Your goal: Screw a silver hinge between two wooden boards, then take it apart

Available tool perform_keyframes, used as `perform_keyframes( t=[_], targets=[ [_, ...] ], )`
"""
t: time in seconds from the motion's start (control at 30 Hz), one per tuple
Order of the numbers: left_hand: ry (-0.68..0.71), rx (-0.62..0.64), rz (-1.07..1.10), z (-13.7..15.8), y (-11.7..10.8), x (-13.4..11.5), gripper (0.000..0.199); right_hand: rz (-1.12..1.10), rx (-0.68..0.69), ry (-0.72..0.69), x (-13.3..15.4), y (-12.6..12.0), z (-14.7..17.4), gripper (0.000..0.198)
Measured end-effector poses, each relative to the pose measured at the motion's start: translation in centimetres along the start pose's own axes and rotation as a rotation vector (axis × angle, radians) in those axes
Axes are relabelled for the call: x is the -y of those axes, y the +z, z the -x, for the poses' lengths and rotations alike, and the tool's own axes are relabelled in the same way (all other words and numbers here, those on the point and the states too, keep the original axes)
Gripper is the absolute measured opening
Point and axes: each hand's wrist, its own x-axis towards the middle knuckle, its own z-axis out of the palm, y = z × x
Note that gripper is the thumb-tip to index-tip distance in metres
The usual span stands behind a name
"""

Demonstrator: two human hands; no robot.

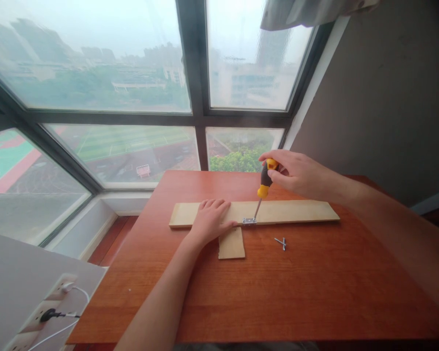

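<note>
A long pale wooden board (296, 211) lies across the table. My left hand (211, 219) rests flat on it with the fingers stretched out, its thumb pointing toward a small metal hinge (249, 221) at the board's near edge. In my right hand (290, 168) is a yellow and black screwdriver (266, 179), gripped by the handle and tilted slightly. Its tip meets the right part of the hinge; any screw head under it is too small to make out. Just below my left thumb lies a small thin wooden piece (231, 243), partly hidden by that hand.
A few loose screws (282, 243) lie crossed on the reddish-brown table (278, 297), right of the small wooden piece. Large windows (124, 151) stand behind the table. At lower left, a wall power strip (40, 314) has plugs and cords in it.
</note>
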Motion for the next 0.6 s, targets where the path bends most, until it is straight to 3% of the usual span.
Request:
perform_keyframes(
  t=[0.23, 0.6],
  targets=[
    [-0.004, 0.007, -0.002, -0.1, -0.1, -0.1, 0.058, -0.067, 0.036, -0.015, -0.4, 0.1, -0.3, 0.038],
    [-0.013, 0.005, 0.019, -0.1, 0.0, -0.1, 0.058, -0.045, -0.061, -0.136, -1.1, 0.0, -0.3, 0.033]
  ],
)
